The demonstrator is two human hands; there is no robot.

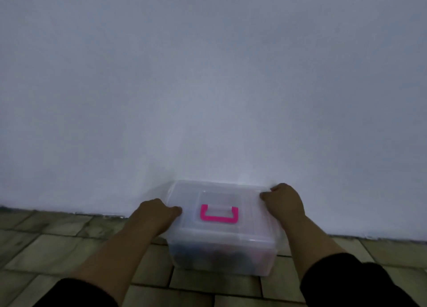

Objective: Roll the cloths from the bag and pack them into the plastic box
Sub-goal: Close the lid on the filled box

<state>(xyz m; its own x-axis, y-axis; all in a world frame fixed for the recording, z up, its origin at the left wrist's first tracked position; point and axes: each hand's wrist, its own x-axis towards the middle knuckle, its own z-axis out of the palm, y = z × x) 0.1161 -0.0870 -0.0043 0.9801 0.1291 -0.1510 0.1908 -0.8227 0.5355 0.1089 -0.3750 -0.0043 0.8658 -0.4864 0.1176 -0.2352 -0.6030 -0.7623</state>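
Note:
A clear plastic box (221, 256) stands on the tiled floor against a pale wall, its lid closed and a pink handle (219, 213) lying flat on top. Dark and reddish cloths show dimly through its front wall. My left hand (157, 212) grips the lid's left edge with curled fingers. Holding the right edge near the back corner is my right hand (283, 200). No bag is in view.
The pale wall (208, 87) fills most of the view and meets the floor just behind the box. Beige floor tiles (57, 249) with dark joints spread to the left, right and front. Dark sleeves cover both forearms at the bottom.

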